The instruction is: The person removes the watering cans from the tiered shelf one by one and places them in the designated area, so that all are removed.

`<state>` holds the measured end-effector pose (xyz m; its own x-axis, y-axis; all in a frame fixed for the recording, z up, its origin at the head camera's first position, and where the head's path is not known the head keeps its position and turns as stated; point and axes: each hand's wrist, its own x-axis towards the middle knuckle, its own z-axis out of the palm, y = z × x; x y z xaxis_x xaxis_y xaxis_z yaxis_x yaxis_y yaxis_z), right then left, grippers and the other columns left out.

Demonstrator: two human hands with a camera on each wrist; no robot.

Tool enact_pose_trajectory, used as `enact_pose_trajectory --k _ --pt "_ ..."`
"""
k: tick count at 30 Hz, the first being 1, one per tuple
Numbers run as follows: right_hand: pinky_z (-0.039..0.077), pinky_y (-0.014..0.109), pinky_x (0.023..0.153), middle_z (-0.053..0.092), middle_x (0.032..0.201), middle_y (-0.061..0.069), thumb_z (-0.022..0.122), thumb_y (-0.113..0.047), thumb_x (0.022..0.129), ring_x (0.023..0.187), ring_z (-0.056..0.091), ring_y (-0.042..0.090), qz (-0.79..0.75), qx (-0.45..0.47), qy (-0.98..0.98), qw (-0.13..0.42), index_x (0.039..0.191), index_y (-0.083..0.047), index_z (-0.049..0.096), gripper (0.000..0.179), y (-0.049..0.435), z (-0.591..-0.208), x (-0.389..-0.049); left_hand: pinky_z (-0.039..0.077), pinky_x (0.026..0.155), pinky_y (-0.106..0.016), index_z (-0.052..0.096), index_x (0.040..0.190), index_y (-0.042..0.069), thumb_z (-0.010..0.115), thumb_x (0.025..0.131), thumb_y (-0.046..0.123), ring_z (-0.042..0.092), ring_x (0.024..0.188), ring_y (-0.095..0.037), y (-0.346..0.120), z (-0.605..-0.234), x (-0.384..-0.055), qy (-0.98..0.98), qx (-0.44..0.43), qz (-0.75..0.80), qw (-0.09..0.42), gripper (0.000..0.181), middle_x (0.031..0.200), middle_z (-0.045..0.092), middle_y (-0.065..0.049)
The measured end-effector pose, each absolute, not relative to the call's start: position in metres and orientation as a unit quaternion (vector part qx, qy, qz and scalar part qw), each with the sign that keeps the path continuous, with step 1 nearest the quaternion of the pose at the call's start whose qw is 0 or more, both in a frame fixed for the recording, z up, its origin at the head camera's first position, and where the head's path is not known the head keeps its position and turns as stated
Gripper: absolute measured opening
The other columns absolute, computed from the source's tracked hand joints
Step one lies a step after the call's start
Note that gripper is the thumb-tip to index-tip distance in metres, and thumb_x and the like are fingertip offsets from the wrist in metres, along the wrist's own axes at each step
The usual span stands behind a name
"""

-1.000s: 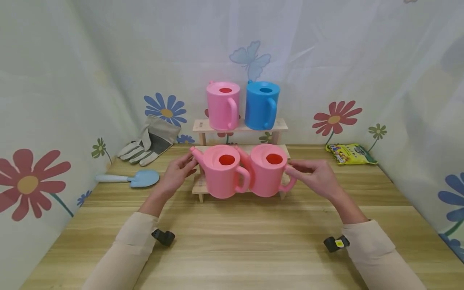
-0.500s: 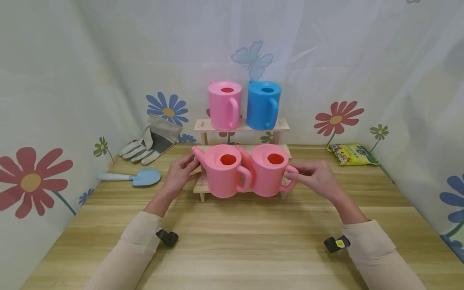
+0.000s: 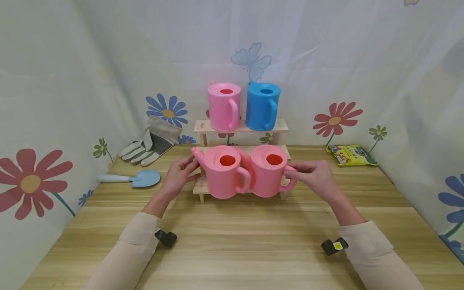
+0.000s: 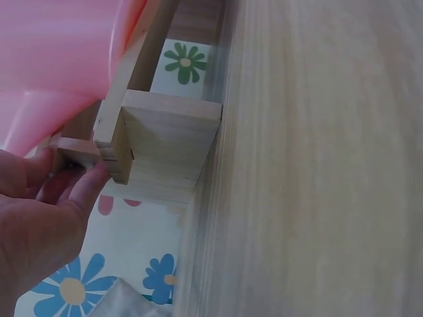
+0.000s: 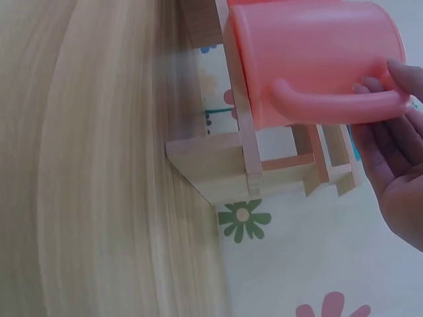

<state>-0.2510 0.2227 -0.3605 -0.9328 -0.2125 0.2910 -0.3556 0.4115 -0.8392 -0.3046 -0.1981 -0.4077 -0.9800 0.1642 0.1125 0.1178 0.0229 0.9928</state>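
Note:
Two pink watering cans stand side by side on the lower part of a wooden tiered stand. At the spout end of the left watering can my left hand has its fingers loosely bent. Its fingertips lie beside the stand's end in the left wrist view; firm contact with spout or wood is unclear. Around the handle of the right watering can my right hand has thumb and fingers, pinching its upper part. In the right wrist view several fingers pass behind that handle.
On the top tier stand a pink watering can and a blue watering can. Grey-white gloves and a light-blue trowel lie left. A yellow packet lies right. Flower-printed cloth walls the table.
Since a second ago, my left thumb has moved slightly right, apart from the fingers, toward the stand. My right hand keeps its hold on the handle, and the cans look unmoved.

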Motion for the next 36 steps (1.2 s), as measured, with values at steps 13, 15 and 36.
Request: enact_pose_trajectory --k 13,15,36 --pt "0.056 0.024 0.088 0.077 0.099 0.005 0.078 -0.025 0.090 0.095 0.072 0.018 0.611 0.134 -0.776 0.086 0.116 0.005 0.073 0.040 0.224 -0.354 -0.250 0.052 0.098 -0.046 0.039 0.155 0.013 0.055 0.104 0.028 0.046 0.137 -0.031 -0.199 -0.404 -0.303 0.715 0.107 0.691 0.026 0.055 0.158 0.036 -0.009" --pt "0.057 0.024 0.088 0.077 0.098 0.005 0.078 -0.022 0.090 0.092 0.073 0.019 0.615 0.139 -0.770 0.100 0.115 0.006 0.073 0.038 0.227 -0.349 -0.248 0.053 0.097 -0.046 0.039 0.155 0.013 0.055 0.104 0.027 0.046 0.137 -0.031 -0.200 -0.404 -0.304 0.716 0.108 0.689 0.027 0.055 0.158 0.036 -0.009" --pt "0.057 0.032 0.079 0.075 0.088 0.017 0.069 0.013 0.087 0.080 0.075 0.024 0.755 0.186 -0.566 0.274 0.110 0.025 0.063 0.026 0.308 -0.285 -0.219 0.048 0.102 -0.052 0.039 0.155 0.011 0.049 0.108 0.022 0.045 0.137 -0.031 -0.200 -0.404 -0.302 0.719 0.097 0.687 0.034 0.050 0.155 0.042 -0.013"
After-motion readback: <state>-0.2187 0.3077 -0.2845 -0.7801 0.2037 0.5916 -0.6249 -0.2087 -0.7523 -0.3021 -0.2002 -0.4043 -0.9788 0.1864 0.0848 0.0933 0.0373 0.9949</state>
